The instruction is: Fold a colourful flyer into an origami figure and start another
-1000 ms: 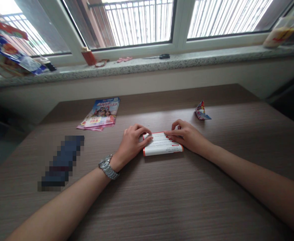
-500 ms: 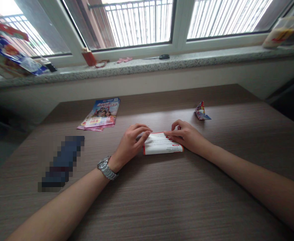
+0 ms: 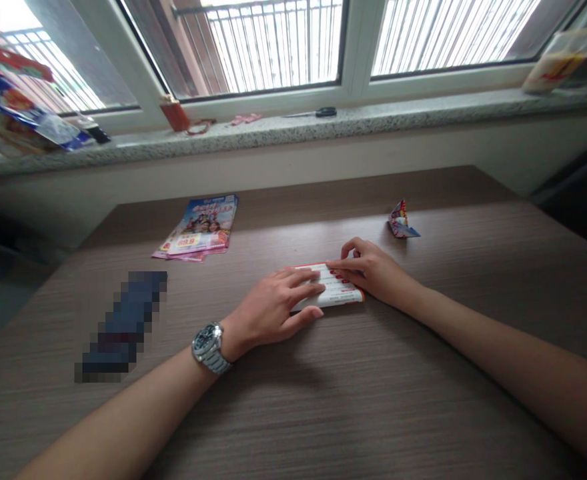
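A folded leaflet (image 3: 334,289), white with red edges and small print, lies on the table in front of me. My left hand (image 3: 278,303) is spread flat over its left part, palm down, with fingertips on the paper and the thumb out past the near edge. At the right end, my right hand (image 3: 368,267) has thumb and index finger together on the leaflet by its far edge, its other fingers curled. What lies under my left palm is hidden.
A stack of printed flyers (image 3: 201,227) lies at the back left. A small folded paper shape (image 3: 401,221) stands at the back right. Nearer left is a pixelated dark object (image 3: 126,323). The windowsill (image 3: 268,133) holds scissors (image 3: 323,113) and bags.
My left hand has come down from the leaflet's far left edge and flattened across it, fingers spreading toward the right. My right hand stays in place.
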Demonstrator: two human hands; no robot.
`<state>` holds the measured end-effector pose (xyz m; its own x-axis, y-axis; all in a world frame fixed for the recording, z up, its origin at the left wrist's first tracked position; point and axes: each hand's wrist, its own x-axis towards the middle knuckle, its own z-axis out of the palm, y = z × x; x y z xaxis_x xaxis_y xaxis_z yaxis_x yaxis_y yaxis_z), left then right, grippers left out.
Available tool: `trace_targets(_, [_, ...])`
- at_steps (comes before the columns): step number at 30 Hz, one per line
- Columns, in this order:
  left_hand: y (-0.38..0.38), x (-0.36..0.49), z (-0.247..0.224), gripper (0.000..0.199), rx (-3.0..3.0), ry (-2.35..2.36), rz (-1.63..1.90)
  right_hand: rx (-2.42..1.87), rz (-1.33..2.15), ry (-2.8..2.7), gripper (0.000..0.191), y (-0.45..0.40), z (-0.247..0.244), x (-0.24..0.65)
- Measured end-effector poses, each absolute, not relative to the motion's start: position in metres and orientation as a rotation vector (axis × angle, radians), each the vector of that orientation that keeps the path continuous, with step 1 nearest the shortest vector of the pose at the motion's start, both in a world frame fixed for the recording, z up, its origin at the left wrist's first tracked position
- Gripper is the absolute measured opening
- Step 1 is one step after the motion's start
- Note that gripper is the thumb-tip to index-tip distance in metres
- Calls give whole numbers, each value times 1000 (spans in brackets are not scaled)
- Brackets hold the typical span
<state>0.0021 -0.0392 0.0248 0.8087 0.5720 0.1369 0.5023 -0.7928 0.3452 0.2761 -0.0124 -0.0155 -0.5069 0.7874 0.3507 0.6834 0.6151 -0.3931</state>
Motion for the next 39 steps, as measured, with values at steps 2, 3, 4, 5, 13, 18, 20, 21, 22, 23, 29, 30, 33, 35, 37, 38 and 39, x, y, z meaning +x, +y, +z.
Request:
trace_targets(2, [-40,2,26,47,2699,828,331,-1161,276,-2340,25,-12,-16,276])
trace_targets(3, [-40,2,27,46,2697,832,332,-1165,279,-2339,25,-12,-17,277])
trace_targets(4, [-41,2,28,45,2696,837,333,-1167,282,-2339,25,-12,-17,277])
trace_targets(5, [-42,2,28,44,2697,840,335,-1168,286,-2338,25,-12,-17,277])
trace_targets(13, [-44,6,24,39,2652,911,394,-1154,298,-2329,26,-11,-18,278])
trace_targets(18, [-44,10,20,35,2603,946,480,-1141,293,-2320,25,-13,-18,277])
trace_targets(20, [-45,10,20,31,2612,943,509,-1145,289,-2321,25,-13,-17,277])
trace_targets(21, [-45,10,19,29,2621,941,516,-1146,284,-2322,25,-13,-17,277])
trace_targets(22, [-45,10,19,28,2631,941,521,-1145,278,-2324,25,-13,-17,277])
trace_targets(23, [-45,10,19,27,2638,943,523,-1142,272,-2326,25,-13,-17,276])
trace_targets(29, [-46,9,15,26,2677,952,514,-1124,252,-2333,25,-14,-15,277])
trace_targets(30, [-46,9,14,26,2686,948,520,-1123,249,-2335,24,-14,-15,277])
trace_targets(33, [-46,9,12,26,2717,933,549,-1112,241,-2341,24,-14,-15,277])
trace_targets(35, [-47,9,11,27,2737,921,558,-1110,233,-2341,24,-14,-15,277])
trace_targets(37, [-47,9,10,28,2752,909,552,-1112,221,-2341,23,-14,-16,276])
trace_targets(38, [-47,9,10,29,2757,907,550,-1114,215,-2341,23,-14,-16,276])
trace_targets(39, [-47,9,10,29,2761,906,548,-1114,212,-2342,23,-14,-16,276])
